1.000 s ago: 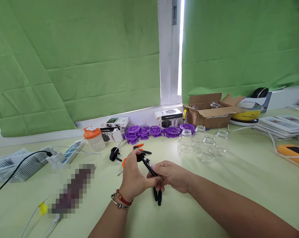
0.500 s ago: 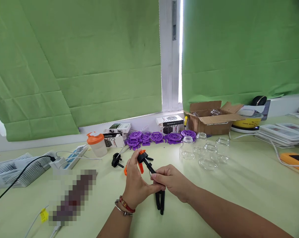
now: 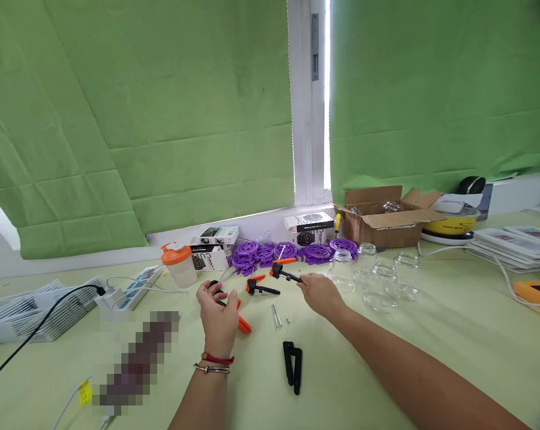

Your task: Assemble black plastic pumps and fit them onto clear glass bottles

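Note:
My right hand (image 3: 322,294) grips the black handle of a black and orange assembly (image 3: 284,272), held just above the table. My left hand (image 3: 218,313) has its fingers around a black part (image 3: 216,288) at the left. Orange pieces (image 3: 244,325) lie beside that hand. Another black and orange assembly (image 3: 261,288) lies between my hands. Below it are long metal screws (image 3: 276,316) and some tiny screws (image 3: 287,321). Two black handles (image 3: 292,365) rest nearer to me.
Purple wheel-like parts (image 3: 317,254) line the back, near printed boxes (image 3: 310,229). Several glass jars (image 3: 381,283) stand at the right, before an open cardboard box (image 3: 382,224). A shaker cup (image 3: 179,266), power strip (image 3: 140,286) and stacked cards (image 3: 41,310) are at the left.
My hands have moved apart. The right carried the assembly forward, away from me; the left let go of it and reached back left to the black part. The screws are now uncovered.

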Available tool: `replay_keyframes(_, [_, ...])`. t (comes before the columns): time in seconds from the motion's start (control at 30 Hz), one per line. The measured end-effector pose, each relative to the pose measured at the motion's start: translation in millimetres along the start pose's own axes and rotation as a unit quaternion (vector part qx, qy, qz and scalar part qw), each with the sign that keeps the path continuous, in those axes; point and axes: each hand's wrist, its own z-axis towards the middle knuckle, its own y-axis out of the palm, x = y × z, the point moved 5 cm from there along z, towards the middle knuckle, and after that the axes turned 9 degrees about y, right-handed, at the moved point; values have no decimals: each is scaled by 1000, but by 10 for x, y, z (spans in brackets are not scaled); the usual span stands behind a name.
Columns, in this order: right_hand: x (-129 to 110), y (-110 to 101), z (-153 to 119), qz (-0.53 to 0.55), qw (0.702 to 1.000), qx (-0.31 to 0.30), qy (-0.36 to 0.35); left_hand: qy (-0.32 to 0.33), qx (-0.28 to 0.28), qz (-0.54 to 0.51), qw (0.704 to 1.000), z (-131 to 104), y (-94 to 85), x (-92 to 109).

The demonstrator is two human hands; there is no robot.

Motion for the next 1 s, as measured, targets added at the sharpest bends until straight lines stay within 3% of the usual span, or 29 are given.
replay_keyframes(0.13, [87,236,258,-1,1000,-30,3,-59,52,95,992,159,-186,-419])
replay_keyframes(0.3, [111,400,377,7,999,-43,-14,-83,56,162,982,218,-290,-659])
replay_keyframes(0.43, [135,461,405,11,999,-45,-11,-75,26,216,973,258,-249,-677])
replay_keyframes(0.53, [144,445,369,19,999,-36,-14,-49,-30,231,971,281,-163,-666])
replay_keyframes(0.7, [59,324,124,56,998,-10,-41,-62,-92,231,967,275,-95,-716])
replay_keyframes(0.87, [-172,300,-215,123,983,-78,-116,-99,-69,204,972,288,-164,-725])
replay_keyframes(1.0, [-266,334,-317,151,975,-105,-127,-123,-9,137,983,291,-252,-704])
